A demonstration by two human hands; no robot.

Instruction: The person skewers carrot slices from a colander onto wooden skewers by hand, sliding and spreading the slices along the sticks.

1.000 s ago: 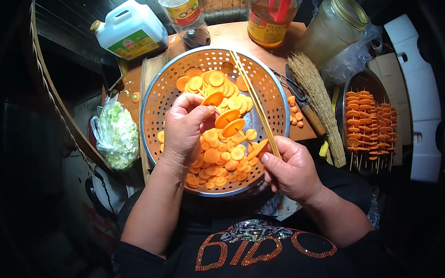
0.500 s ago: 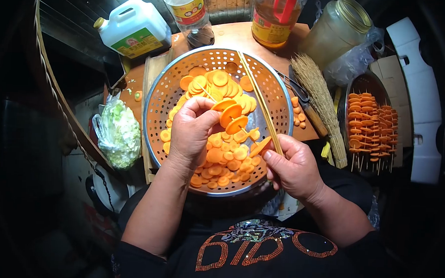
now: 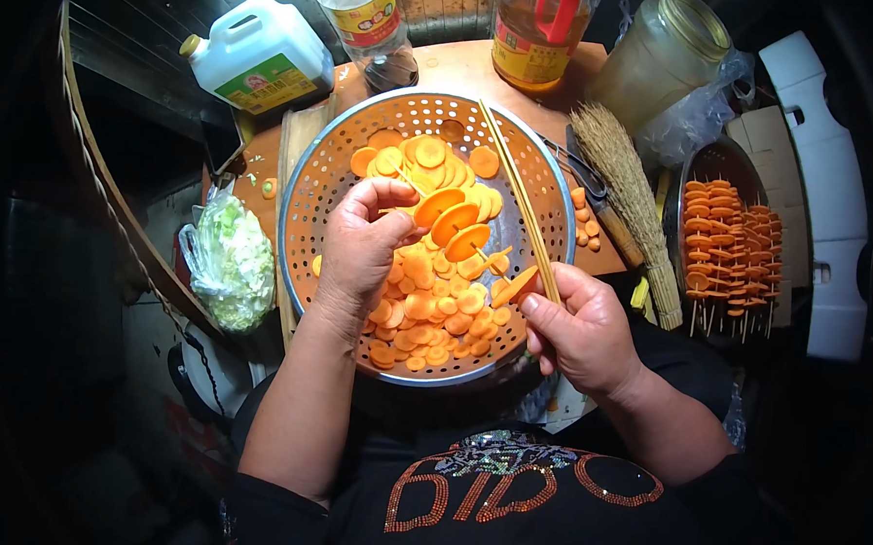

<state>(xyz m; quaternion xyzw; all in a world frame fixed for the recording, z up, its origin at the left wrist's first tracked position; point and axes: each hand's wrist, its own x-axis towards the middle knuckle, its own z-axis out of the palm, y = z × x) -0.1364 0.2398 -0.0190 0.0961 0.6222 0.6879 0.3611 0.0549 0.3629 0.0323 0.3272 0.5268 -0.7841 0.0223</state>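
Note:
A thin wooden skewer [image 3: 408, 180] slants across the colander, with several round carrot slices [image 3: 439, 207] threaded along it, spaced apart. My right hand [image 3: 590, 328] grips the skewer's lower end, close to the lowest slice [image 3: 515, 287]. In the same grip stands a bundle of bare bamboo skewers [image 3: 518, 193], pointing up and away. My left hand [image 3: 360, 235] is beside the skewer's upper end, its fingers curled but parted, next to the top slice. Whether its fingertips touch that slice is hard to tell. Below, loose carrot slices [image 3: 425, 306] lie in the metal colander [image 3: 309, 184].
Finished carrot skewers [image 3: 730, 246] stand in a container at the right. A straw brush [image 3: 634, 203] lies nearby. Behind the colander are a white jug [image 3: 261, 55], bottles [image 3: 369, 31] and a large jar [image 3: 665, 58]. A bag of chopped greens [image 3: 231, 259] sits left.
My left hand has shifted slightly left, and its index finger has lifted apart from the thumb. The threaded slices and my right hand have hardly moved.

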